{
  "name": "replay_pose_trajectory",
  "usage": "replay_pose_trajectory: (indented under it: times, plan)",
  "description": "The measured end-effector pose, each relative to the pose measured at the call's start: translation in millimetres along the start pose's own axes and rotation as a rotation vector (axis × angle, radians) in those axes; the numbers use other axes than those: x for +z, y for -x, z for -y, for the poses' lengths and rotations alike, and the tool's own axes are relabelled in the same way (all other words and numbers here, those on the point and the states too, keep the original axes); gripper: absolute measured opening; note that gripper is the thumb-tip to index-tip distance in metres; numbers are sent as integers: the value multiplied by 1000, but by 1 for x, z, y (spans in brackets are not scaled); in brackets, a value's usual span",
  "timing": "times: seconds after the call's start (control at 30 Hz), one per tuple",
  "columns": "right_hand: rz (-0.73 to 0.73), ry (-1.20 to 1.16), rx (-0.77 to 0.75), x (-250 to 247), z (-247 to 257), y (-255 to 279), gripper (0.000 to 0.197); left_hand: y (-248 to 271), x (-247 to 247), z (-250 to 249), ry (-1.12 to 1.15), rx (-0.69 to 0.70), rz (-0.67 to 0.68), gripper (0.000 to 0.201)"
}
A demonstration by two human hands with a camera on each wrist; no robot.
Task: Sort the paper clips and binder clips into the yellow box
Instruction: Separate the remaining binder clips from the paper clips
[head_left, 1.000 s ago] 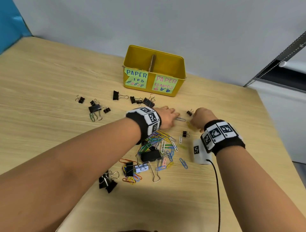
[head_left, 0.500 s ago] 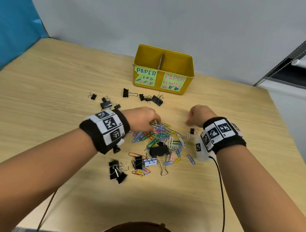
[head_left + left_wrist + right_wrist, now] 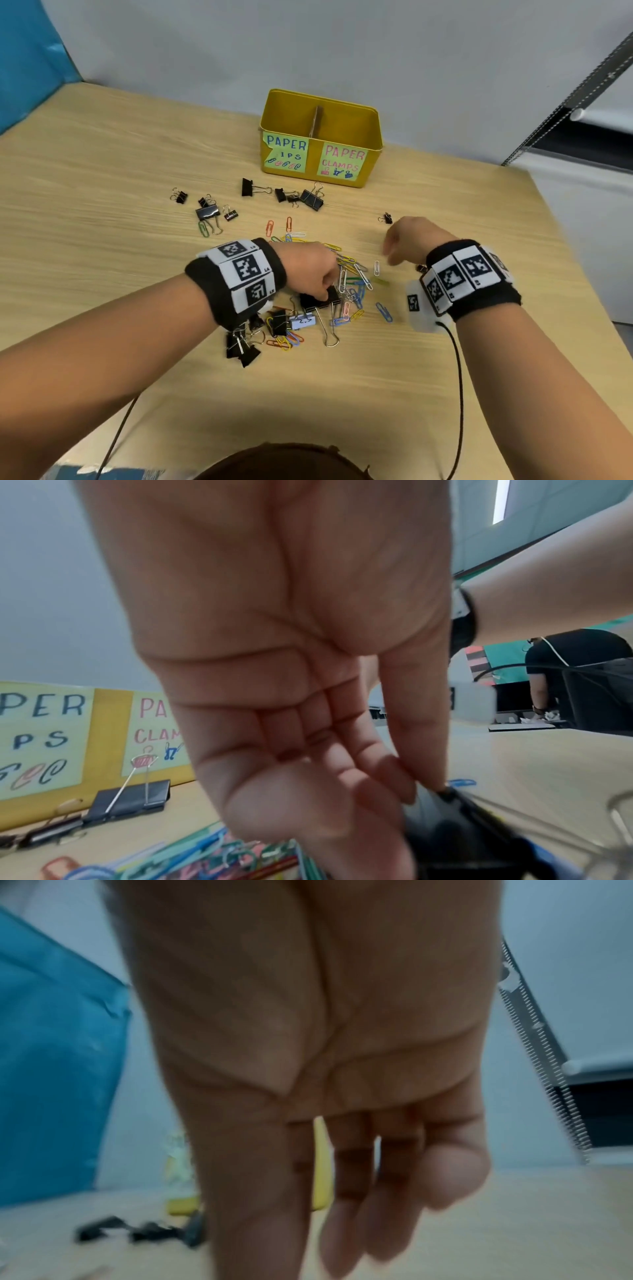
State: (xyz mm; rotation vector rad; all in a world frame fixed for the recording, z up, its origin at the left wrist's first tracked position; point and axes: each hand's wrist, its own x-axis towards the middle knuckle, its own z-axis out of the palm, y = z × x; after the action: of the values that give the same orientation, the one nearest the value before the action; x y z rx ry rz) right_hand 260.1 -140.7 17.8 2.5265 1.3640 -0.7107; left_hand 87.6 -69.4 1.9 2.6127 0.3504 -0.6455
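Note:
The yellow box (image 3: 371, 144) stands at the back of the table, split by a divider, with labels for paper clips on the left and paper clamps on the right (image 3: 106, 723). A pile of coloured paper clips (image 3: 352, 277) lies mid-table. My left hand (image 3: 322, 291) reaches down at the pile's near edge, and its thumb and fingers (image 3: 394, 785) pinch a large black binder clip (image 3: 330, 296) (image 3: 462, 831). To the right of the pile hovers my right hand (image 3: 394, 253), blurred, its fingers (image 3: 342, 1231) hanging loose and holding nothing.
More black binder clips lie in a row before the box (image 3: 310, 198), at the left (image 3: 207, 212), near my left wrist (image 3: 243, 346), and one small one (image 3: 386, 218) beyond my right hand. A cable (image 3: 459, 377) trails from my right wrist. The table's right edge is close.
My left hand drew back from a silver paper clip at the far side of the pile, crossed the pile, and now pinches the large black binder clip. My right hand stayed right of the pile.

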Motion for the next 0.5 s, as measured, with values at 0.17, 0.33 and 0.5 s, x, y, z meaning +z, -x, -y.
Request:
replay_pose_trajectory:
  times: [0.17,0.33,0.5]
  plan:
    - [295,-68,-328,14,56,33,44,10,-5,17,161,-79,36,9]
    - [230,89,-377,35,76,35,43,34,4,35,214,-112,243,24]
    - [413,207,-298,26,66,43,43,44,21,39,273,-139,227,25]
